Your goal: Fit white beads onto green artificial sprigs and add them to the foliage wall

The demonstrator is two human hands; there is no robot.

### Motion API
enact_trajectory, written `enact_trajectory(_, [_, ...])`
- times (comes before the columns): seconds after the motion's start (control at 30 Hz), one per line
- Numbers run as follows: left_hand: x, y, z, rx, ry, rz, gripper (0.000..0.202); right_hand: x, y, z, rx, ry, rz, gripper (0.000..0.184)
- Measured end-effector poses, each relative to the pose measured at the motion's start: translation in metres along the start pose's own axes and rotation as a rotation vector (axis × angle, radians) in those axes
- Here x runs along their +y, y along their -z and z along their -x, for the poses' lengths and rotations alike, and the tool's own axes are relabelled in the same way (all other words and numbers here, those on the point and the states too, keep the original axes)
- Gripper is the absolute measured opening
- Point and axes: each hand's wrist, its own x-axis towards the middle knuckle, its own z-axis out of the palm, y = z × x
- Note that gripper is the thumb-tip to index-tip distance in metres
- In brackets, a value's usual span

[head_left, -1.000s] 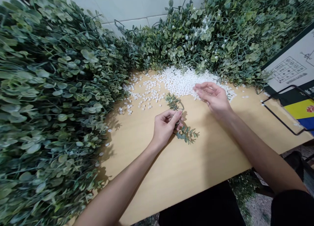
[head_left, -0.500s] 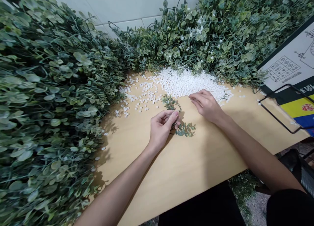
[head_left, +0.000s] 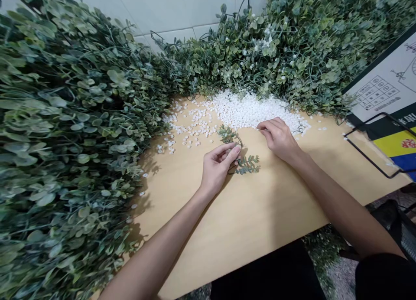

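On the tan wooden table [head_left: 247,222] lies a small green artificial sprig [head_left: 240,154], one leafy end near the white beads and the other by my left thumb. My left hand [head_left: 217,167] pinches the sprig's stem between thumb and fingers. My right hand [head_left: 278,137] rests palm down at the near edge of the pile of small white beads [head_left: 247,109], fingers curled together on the beads; whether it holds one is hidden.
Heaps of artificial green foliage [head_left: 65,131] bank the left side and the back [head_left: 286,44] of the table. A printed sign on a black wire stand [head_left: 383,118] sits at the right. Loose beads [head_left: 185,135] scatter left of the pile.
My right hand has turned from palm up over the beads to palm down at the pile's near edge. The sprig's lower end has shifted slightly under my left hand.
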Motion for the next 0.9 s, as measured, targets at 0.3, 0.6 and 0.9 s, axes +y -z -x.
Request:
enact_trajectory(0.3, [-0.001, 0.003, 0.0, -0.051, -0.059, -0.066, 0.029, -0.046, -0.011, 0.002, -0.019, -0.463, -0.987, 0.03])
enact_trajectory(0.6, [0.004, 0.001, 0.004, -0.03, -0.1, -0.151, 0.031, -0.054, -0.017, 0.005, -0.09, -0.58, -1.241, 0.038])
enact_trajectory(0.9, [0.004, 0.002, 0.004, -0.034, -0.121, -0.165, 0.028, -0.06, -0.012, 0.004, -0.108, -0.579, -1.21, 0.039])
